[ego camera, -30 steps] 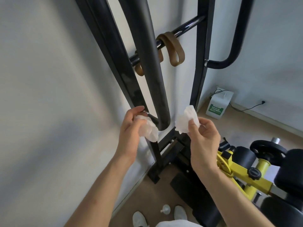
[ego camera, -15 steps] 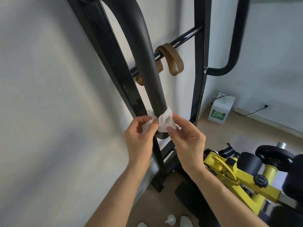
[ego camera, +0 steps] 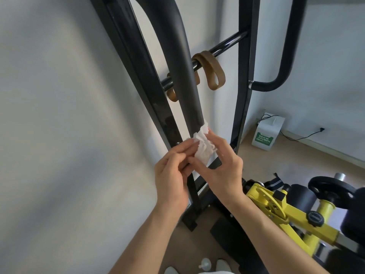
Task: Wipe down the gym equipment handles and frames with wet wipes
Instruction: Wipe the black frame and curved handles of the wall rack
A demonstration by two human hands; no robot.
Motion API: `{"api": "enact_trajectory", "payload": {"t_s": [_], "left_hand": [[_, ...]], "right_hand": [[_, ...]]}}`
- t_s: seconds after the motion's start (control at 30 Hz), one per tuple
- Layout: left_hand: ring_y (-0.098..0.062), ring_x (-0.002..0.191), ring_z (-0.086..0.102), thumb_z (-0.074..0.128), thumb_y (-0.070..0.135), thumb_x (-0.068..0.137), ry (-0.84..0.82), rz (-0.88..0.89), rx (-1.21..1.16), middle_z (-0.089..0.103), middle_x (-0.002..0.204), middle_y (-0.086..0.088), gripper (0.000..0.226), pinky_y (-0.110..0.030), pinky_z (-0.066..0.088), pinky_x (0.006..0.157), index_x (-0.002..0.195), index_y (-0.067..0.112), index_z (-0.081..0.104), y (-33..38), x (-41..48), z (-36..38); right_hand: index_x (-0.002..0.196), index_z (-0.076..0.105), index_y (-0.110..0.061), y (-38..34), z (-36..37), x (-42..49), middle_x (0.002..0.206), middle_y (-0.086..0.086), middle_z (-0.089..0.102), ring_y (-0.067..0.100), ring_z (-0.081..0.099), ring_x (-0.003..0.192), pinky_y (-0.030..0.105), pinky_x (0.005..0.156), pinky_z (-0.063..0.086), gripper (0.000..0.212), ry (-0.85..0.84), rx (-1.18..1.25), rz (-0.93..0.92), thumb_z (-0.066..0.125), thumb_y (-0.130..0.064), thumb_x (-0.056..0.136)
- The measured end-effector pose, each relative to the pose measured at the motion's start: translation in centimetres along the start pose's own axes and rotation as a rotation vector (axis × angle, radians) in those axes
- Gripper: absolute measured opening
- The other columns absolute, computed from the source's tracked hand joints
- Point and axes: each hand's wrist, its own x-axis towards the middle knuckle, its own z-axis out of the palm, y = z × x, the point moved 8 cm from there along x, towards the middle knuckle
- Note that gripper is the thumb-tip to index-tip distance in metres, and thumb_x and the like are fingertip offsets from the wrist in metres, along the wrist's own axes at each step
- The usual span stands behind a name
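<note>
Wipe [ego camera: 204, 147], crumpled, wrapped round the low end of the padded handle [ego camera: 177, 66], just right of the frame upright [ego camera: 138, 76]. Pinched at its left edge by the left hand [ego camera: 171, 175], clasped from the right by curled fingers of the right hand [ego camera: 221, 167]. Probably limp, damp, light, tear-prone; best gripped through its bunched middle. Handle tip hidden behind wipe; one sheet or two, impossible to tell.

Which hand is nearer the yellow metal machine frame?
Right. The right hand, pinching the crumpled white wet wipe, is just up-left of the yellow metal machine frame; the left hand is beyond it, farther left.
</note>
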Motion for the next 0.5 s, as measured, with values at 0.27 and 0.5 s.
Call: {"api": "enact_trajectory", "payload": {"t_s": [0.27, 0.5], "left_hand": [[-0.021, 0.1, 0.074, 0.063, 0.003, 0.092, 0.029, 0.28, 0.195, 0.079, 0.099, -0.004, 0.02, -0.032, 0.057, 0.084, 0.102, 0.016, 0.075, 5.2, 1.4, -0.9], [-0.02, 0.111, 0.071, 0.061, 0.01, 0.099, -0.261, 0.444, 0.243, 0.077, 0.111, 0.0, 0.026, -0.034, 0.058, 0.092, 0.123, 0.017, 0.068, 12.4, 4.3, 3.9]], "right_hand": [[0.116, 0.067, -0.022, 0.7, -0.9, 0.7, 0.117, 0.0, 0.073, 0.006, 0.07, 0.108, 0.015, 0.08, 0.058, 0.056, 0.234, -0.033, -0.13, 0.082, 0.012, 0.074], [0.116, 0.073, -0.018, 0.2, -0.1, 2.5, 0.095, -0.031, 0.067, -0.014, 0.066, 0.084, 0.015, 0.077, 0.059, 0.048, 0.225, 0.065, 0.027, 0.086, 0.0, 0.073]]}}
